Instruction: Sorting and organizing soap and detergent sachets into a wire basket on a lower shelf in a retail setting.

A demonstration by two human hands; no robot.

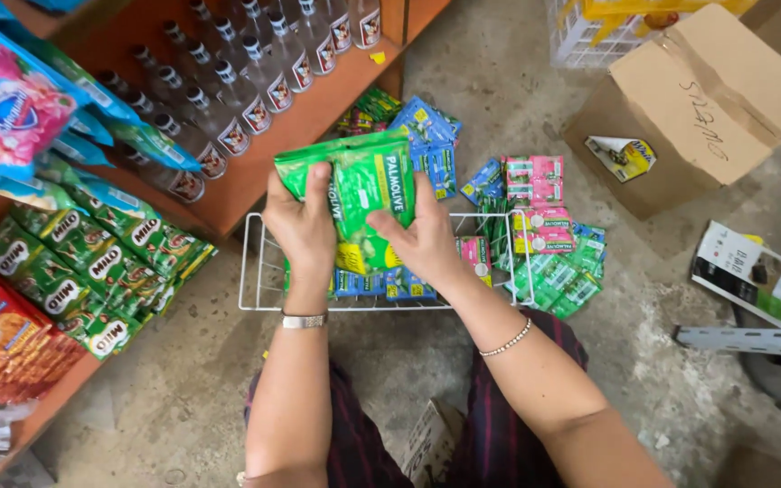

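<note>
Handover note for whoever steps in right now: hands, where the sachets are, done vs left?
Left hand: grips the left side of a stack of green sachet strips, thumb on its face.
Right hand: fingers pressed on the stack's front.
The stack is held above the white wire basket on the floor.
Done: some blue strips already lie in the basket.
Left: pink sachets, more blue and green ones lie loose on the floor beside the basket.
</note>
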